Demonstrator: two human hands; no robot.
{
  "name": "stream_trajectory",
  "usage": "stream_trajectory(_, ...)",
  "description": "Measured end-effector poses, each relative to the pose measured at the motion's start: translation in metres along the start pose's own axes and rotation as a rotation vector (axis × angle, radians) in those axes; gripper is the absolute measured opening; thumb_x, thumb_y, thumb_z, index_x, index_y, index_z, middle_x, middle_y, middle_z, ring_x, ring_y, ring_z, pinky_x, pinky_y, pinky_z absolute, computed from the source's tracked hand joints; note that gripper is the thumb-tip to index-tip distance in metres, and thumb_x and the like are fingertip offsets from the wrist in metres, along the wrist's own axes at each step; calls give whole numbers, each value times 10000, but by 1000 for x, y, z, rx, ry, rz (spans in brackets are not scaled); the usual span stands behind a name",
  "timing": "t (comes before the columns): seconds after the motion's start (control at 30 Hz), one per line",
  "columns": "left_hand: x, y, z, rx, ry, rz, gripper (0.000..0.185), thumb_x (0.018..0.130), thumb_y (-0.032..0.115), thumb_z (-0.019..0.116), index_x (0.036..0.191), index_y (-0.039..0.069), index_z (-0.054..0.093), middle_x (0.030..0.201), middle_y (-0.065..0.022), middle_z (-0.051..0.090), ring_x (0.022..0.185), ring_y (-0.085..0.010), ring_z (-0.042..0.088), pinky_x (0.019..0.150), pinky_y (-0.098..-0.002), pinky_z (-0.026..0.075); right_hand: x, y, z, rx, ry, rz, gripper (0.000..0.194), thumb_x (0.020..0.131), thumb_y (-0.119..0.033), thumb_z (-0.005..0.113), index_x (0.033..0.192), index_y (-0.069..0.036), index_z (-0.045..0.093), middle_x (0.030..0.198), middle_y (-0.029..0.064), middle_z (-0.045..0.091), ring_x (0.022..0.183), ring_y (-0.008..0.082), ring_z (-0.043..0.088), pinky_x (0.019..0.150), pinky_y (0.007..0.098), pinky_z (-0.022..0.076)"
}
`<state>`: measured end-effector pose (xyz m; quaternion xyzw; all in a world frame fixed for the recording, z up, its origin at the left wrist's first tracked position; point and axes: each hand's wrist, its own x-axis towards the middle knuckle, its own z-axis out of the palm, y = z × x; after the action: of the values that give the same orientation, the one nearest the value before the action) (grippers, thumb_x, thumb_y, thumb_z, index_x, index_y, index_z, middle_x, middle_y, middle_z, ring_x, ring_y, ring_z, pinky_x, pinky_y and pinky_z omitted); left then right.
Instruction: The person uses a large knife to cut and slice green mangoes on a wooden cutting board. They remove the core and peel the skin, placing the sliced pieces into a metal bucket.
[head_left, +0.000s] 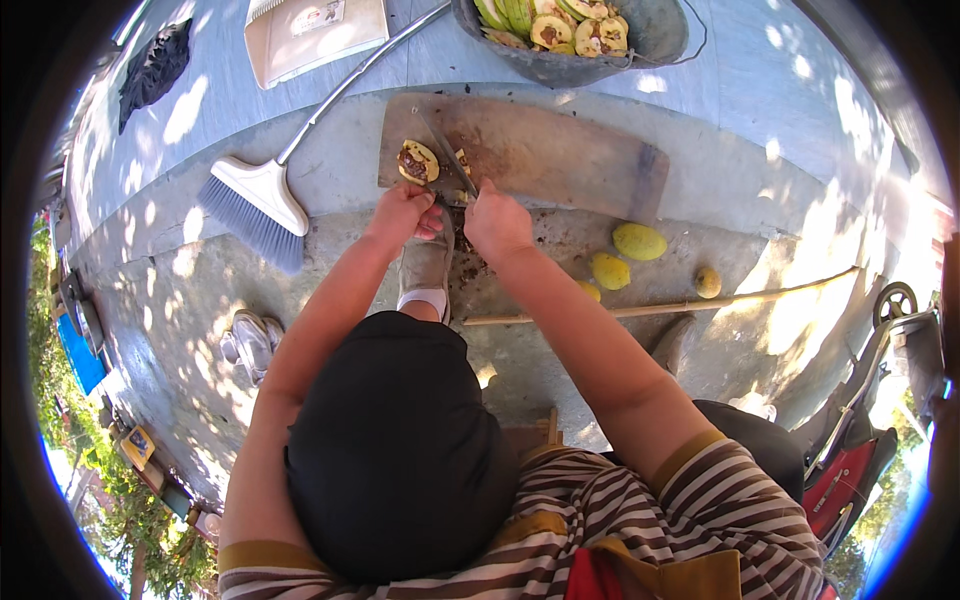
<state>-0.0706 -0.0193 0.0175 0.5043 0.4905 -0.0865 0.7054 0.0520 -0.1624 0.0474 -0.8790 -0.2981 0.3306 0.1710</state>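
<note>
A cut half of a yellow quince-like fruit (418, 162), its core brown, lies at the left end of a worn wooden board (555, 150). Just below it is my left hand (406, 215), thumb and fingers drawn together; whether something small sits between them is too small to tell. My right hand (498, 225) grips a knife (448, 152) by its handle, the blade pointing away from me across the board. Small fruit scraps (462, 159) lie beside the blade. To the right of my right hand, whole yellow-green fruits (639, 241) rest on the concrete.
Beyond the board stands a dark bucket (570, 73) of cut fruit. A broom (259, 199) and a dustpan (319, 41) lie at left. A thin stick (660, 307) crosses the ground at right, near a wheeled cart (862, 442). My shoe (424, 262) is below my hands.
</note>
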Motion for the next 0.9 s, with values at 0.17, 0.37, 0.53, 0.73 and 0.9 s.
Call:
stream_trajectory(0.17, -4, 1, 10, -37, -25, 33, 308, 1026, 168, 570, 1248, -41, 530, 1035, -148, 676, 812, -228, 711, 657, -343, 592, -14, 13, -20, 93, 87, -66, 301, 965, -277, 579, 1119, -20, 605, 842, 238, 708, 844, 446, 693, 767, 536, 540)
stream_trajectory(0.37, -1, 2, 15, 14, -37, 26, 321, 1017, 154, 588, 1260, -45, 522, 1064, -146, 667, 821, -213, 709, 657, -337, 592, -14, 2, -24, 58, 97, -96, 288, 968, -256, 566, 1105, -5, 604, 859, 252, 707, 871, 445, 693, 767, 543, 544)
stream_trajectory(0.53, 2, -5, 19, 444, 49, 178, 331, 974, 134, 633, 1248, -22, 534, 1076, -172, 669, 803, -265, 704, 699, -368, 587, 2, 8, -9, -18, 15, -20, 300, 977, -259, 556, 1102, 10, 604, 875, 252, 711, 870, 446, 693, 791, 543, 547)
stream_trajectory(0.73, -16, -2, 46, 1301, 55, 652, 375, 897, 206, 737, 1184, 28, 575, 1154, -186, 597, 963, -377, 683, 805, -456, 570, -6, 47, -22, 27, 89, -31, 298, 972, -304, 582, 1100, -39, 629, 892, 226, 718, 869, 436, 692, 773, 535, 551)
stream_trajectory(0.9, -13, 13, 55, 1533, -71, 668, 280, 878, 136, 701, 1118, 24, 609, 1102, -161, 608, 1020, -331, 676, 847, -414, 577, -16, 99, -48, -125, 470, -168, 305, 923, -312, 653, 1143, -102, 648, 931, 172, 703, 840, 399, 692, 720, 511, 551)
